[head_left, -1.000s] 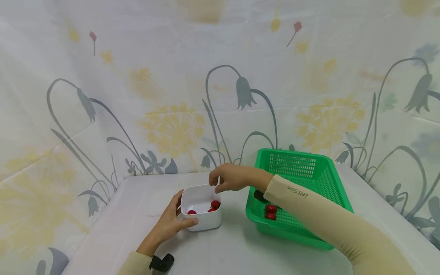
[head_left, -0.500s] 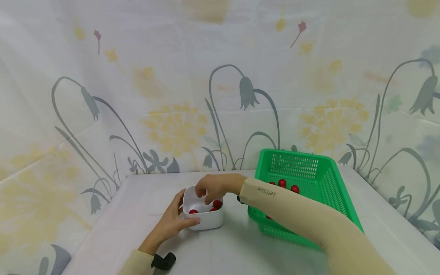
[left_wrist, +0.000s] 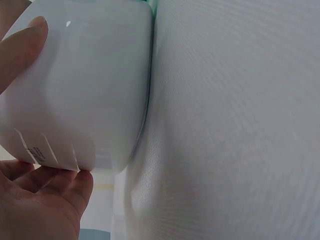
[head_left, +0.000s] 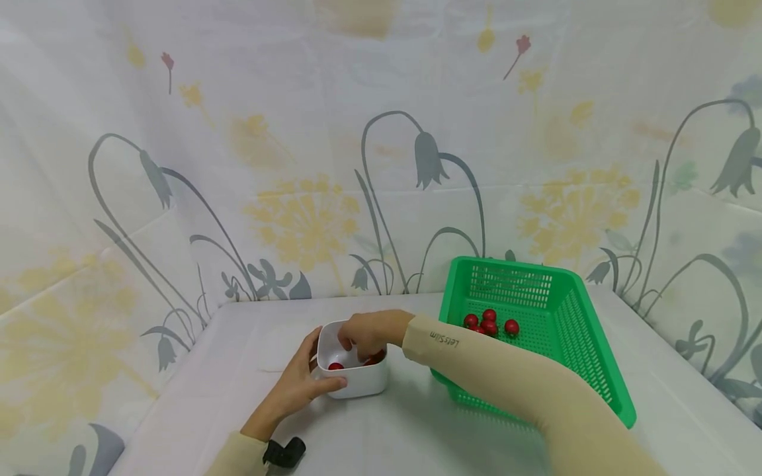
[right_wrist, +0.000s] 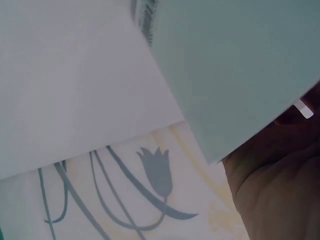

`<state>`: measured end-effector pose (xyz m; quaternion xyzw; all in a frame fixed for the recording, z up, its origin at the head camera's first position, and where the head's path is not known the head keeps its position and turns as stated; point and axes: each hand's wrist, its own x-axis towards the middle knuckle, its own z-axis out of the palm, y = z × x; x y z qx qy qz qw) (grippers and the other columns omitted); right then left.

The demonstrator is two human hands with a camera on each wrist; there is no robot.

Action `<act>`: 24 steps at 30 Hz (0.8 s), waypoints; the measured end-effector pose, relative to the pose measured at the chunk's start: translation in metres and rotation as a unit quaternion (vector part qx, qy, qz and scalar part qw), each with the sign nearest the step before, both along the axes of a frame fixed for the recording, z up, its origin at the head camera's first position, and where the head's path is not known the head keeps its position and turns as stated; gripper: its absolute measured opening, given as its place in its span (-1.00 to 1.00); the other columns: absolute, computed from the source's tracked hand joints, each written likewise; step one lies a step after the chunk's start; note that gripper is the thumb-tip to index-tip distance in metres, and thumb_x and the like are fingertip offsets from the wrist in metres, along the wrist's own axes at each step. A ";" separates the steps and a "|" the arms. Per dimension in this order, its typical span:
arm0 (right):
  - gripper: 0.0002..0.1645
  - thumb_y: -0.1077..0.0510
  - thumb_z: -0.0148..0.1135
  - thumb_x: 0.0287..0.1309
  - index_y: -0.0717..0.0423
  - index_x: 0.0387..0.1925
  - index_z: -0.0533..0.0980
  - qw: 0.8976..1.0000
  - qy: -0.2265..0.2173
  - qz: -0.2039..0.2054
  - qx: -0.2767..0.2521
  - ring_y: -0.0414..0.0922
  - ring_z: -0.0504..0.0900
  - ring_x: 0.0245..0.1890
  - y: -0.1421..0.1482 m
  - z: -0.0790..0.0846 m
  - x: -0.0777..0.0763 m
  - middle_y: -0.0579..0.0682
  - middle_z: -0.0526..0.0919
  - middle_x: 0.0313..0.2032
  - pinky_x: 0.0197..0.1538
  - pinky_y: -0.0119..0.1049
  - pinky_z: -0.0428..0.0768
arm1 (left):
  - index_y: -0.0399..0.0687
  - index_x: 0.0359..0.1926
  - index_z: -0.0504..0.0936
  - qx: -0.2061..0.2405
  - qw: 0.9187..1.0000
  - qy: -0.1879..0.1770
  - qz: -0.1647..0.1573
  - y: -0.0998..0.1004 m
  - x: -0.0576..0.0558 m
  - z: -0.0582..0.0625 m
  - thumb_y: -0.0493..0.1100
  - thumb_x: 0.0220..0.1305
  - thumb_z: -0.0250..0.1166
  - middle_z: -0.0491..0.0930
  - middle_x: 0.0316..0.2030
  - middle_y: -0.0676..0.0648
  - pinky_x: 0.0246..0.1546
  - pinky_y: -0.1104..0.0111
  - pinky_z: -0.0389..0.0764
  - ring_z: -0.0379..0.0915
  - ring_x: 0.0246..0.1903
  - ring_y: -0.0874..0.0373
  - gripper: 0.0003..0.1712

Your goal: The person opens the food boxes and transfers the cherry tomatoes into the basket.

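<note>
A person's left hand (head_left: 292,386) is gripping one white plastic container (head_left: 361,383), thumb pressing the near wall, fingers curling round the left side. The right hand (head_left: 370,330) is dangling bent fingers inside; whether they are holding anything cannot be told. At least two cherry tomatoes (head_left: 336,366) are lying there, five more showing in one green basket (head_left: 579,330). Probably light, firm and slick, they are likely bruising easily, calling for a gentle pinch round the middle.
</note>
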<state>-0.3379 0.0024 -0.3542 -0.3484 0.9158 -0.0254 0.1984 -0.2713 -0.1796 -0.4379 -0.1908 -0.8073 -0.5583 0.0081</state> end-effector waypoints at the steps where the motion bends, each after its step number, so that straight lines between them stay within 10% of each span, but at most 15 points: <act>1: -0.75 0.28 0.32 0.06 -0.05 -0.22 0.56 1.000 0.001 0.000 0.001 -0.20 0.52 -0.43 0.000 0.000 0.000 -0.17 0.53 -0.33 -0.45 -0.37 0.56 | -0.08 0.46 -0.04 -0.002 1.000 0.000 0.000 0.000 0.000 0.000 -0.12 -0.07 0.56 0.15 0.38 -0.16 0.35 0.02 0.14 0.10 0.34 -0.04 0.20; 24: -0.88 0.27 0.33 0.08 0.01 -0.48 0.59 0.999 0.008 0.045 -0.005 -0.23 0.46 -0.53 -0.007 -0.013 -0.001 -0.18 0.54 -0.57 -0.51 -0.44 0.48 | -0.08 0.47 -0.06 -0.002 1.000 0.002 -0.007 -0.001 0.000 0.000 -0.11 -0.06 0.55 0.13 0.39 -0.13 0.35 0.05 0.14 0.05 0.37 -0.02 0.21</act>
